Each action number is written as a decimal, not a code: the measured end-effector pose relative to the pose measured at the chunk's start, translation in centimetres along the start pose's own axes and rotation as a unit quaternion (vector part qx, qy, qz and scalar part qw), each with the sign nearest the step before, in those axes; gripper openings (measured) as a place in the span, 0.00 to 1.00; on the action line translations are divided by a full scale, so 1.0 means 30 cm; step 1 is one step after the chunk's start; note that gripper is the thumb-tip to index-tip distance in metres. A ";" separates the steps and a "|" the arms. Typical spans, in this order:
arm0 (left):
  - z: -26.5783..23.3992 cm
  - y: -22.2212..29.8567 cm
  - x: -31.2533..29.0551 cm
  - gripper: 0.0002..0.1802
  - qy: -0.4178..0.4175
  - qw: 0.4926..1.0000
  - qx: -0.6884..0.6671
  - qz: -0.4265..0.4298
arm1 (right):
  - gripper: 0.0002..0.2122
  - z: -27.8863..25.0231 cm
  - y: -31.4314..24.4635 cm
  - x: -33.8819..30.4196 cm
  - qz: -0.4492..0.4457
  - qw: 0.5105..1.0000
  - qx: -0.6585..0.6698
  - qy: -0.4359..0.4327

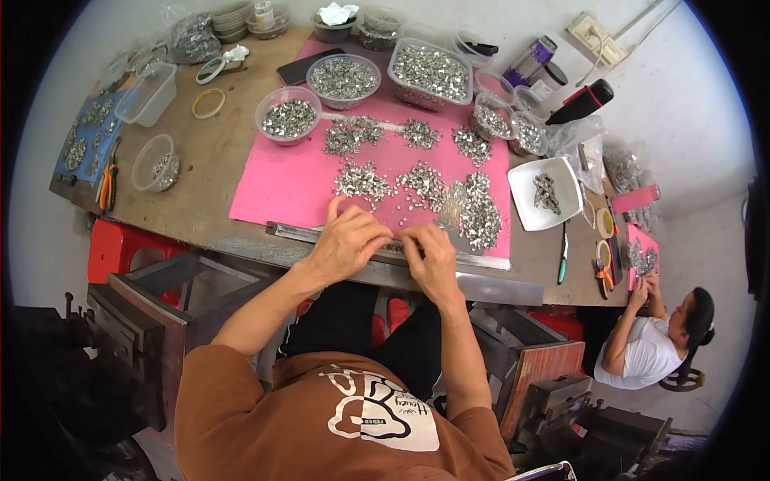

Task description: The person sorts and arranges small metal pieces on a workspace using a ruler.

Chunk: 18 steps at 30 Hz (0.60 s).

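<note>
At the near edge of the pink mat [269,184], my left hand [350,240] and my right hand [431,258] work close together over a long metal bar [477,261]. Thumbs and fingertips are pinched on each hand; whatever they hold is too small to make out. A row of small dark parts shows in the bar between the hands. Just beyond lie several heaps of small silvery metal pieces, including one heap [362,182] past my left hand and a larger one [481,212] to the right of my right hand.
Tubs of metal pieces, one rectangular [431,72] and one round [343,78], stand at the back. A white square dish [545,192] and a green-handled tool [563,255] are to the right. Pliers [108,178] lie far left. A co-worker [646,345] sits far right.
</note>
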<state>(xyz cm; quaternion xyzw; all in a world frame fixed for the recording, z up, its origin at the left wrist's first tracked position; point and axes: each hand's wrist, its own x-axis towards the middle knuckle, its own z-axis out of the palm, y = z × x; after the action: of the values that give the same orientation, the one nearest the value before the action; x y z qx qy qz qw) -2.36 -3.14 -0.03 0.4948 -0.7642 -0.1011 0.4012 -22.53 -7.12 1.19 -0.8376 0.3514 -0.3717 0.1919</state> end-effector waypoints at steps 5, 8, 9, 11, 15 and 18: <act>0.065 -0.072 0.111 0.06 0.025 0.997 0.069 0.000 | 0.04 0.029 0.076 0.064 0.059 0.996 -0.070 -0.014; 0.092 -0.109 0.139 0.06 0.032 0.997 0.063 0.004 | 0.03 0.030 0.077 0.068 0.053 0.996 -0.072 -0.019; 0.093 -0.114 0.145 0.06 0.024 0.997 0.072 0.011 | 0.03 0.023 0.072 0.059 0.053 0.996 -0.073 -0.019; 0.091 -0.117 0.144 0.06 0.016 0.997 0.080 0.017 | 0.03 0.001 0.043 0.023 0.057 0.998 -0.023 -0.022; 0.072 -0.100 0.139 0.03 -0.007 0.998 0.058 0.001 | 0.03 -0.023 -0.018 -0.015 0.063 0.997 0.016 -0.042; 0.074 -0.094 0.138 0.02 -0.012 0.999 0.048 -0.008 | 0.03 -0.022 -0.021 -0.021 0.036 0.999 -0.003 -0.020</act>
<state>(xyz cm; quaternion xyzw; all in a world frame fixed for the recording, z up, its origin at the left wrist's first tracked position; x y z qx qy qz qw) -2.82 -8.53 -0.91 0.5181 -0.7690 -0.0733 0.3672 -23.06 -6.26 1.68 -0.8322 0.3782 -0.3471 0.2094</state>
